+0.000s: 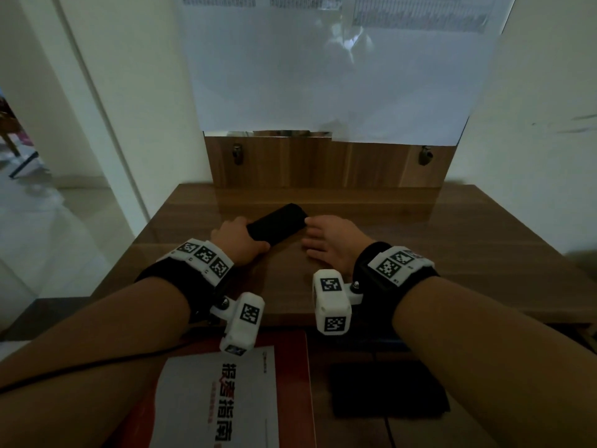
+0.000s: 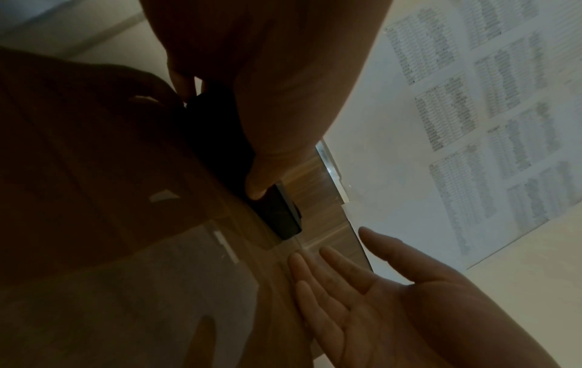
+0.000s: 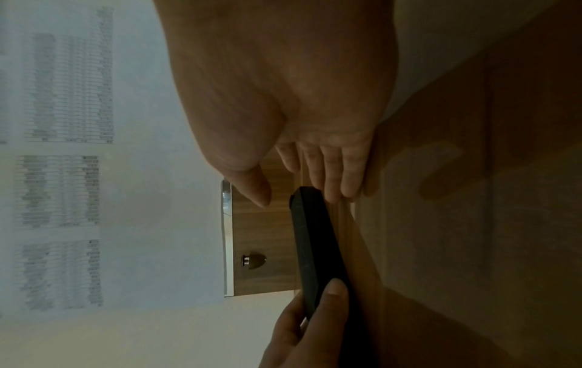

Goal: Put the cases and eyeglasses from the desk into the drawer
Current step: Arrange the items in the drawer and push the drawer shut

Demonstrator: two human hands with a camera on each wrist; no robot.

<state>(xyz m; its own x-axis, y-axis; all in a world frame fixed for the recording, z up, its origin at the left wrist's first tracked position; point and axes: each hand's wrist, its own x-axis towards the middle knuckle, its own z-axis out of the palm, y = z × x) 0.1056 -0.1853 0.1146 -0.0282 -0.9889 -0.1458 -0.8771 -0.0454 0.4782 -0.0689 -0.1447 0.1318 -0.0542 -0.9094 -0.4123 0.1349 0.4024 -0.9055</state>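
your left hand (image 1: 237, 239) grips the near end of a black glasses case (image 1: 277, 223) lying at an angle on the wooden desk (image 1: 452, 253). right hand (image 1: 329, 242) is flat on the desk, fingers straight, tips touching the case's far end. open drawer (image 1: 420, 428) below holds a red-and-white booklet (image 1: 223, 399) and a second black case (image 1: 387, 389).

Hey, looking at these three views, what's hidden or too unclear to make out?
- Flat black rectangular case: contents unseen, case closed; near end covered by left hand.
- Printed sheets on the wall: text blurred in both wrist views.
- Dark flat object below the wooden desk: too dim to identify, head view.
- Eyeglasses: none visible.
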